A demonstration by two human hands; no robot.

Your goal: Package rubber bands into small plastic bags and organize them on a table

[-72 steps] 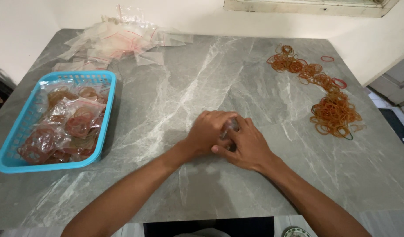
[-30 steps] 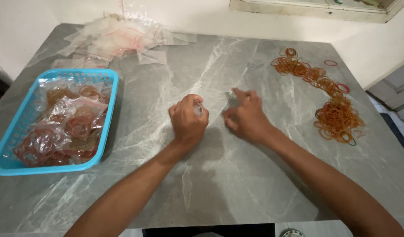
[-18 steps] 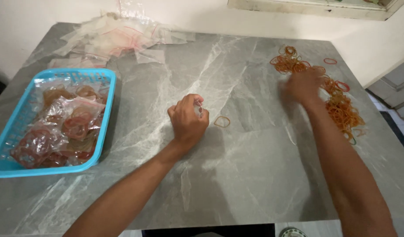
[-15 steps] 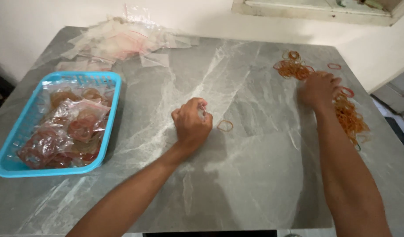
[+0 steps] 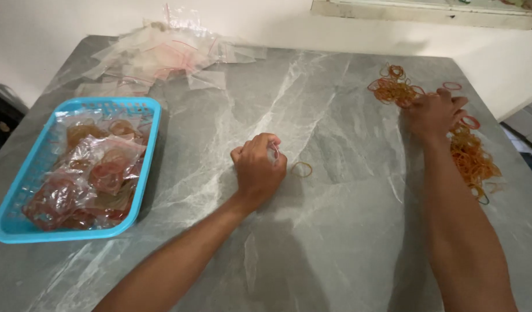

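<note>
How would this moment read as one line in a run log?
left hand: fist on small clear bag | right hand: on rubber band pile | loose rubber band: beside left hand | blue basket: filled bags

A pile of small clear plastic bags lies at the upper left of the frame, on the far edge of the grey table. They are flat and see-through, with thin red lines along their tops. At the left of the frame, a blue basket holds more clear bags, puffy and filled with brown and red rubber bands. Near the middle of the frame, the left hand is closed around a small clear bag, mostly hidden
</note>
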